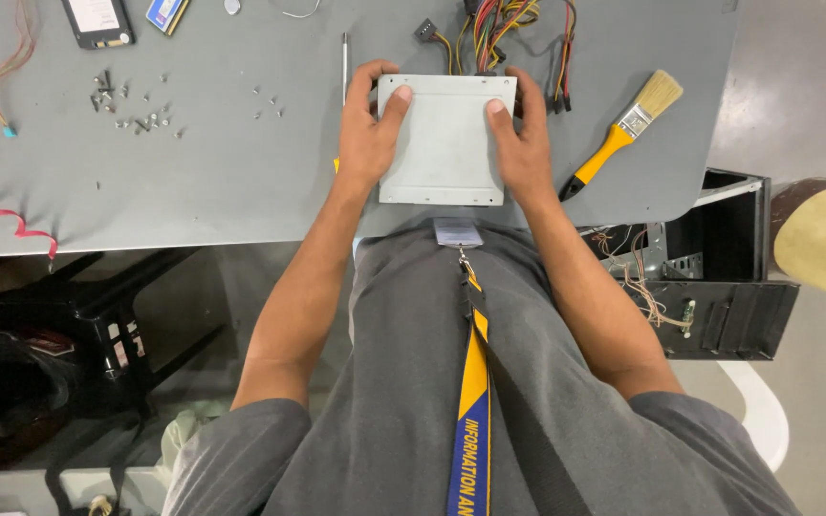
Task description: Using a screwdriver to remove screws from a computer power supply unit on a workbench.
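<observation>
a: both hands clasp the grey metal box (pixel 445 139) at the top centre of the frame. the left hand (pixel 367 134) wraps its left edge and the right hand (pixel 522 143) its right edge, thumbs flat on top, fingers curled round the sides.

b: how does it look to handle?

a: stiff sheet metal, likely fairly heavy, smooth and a bit slippery on top. the side edges look like the best hold, away from the bundle of wires (pixel 504 29) trailing off its far end.

b: counts?

a: one box, one paintbrush (pixel 621 134) with a yellow handle to its right, one thin rod (pixel 344 67) to its left, and roughly a dozen or more small screws (pixel 136 105) scattered on the grey table (pixel 193 182) at upper left.
</observation>
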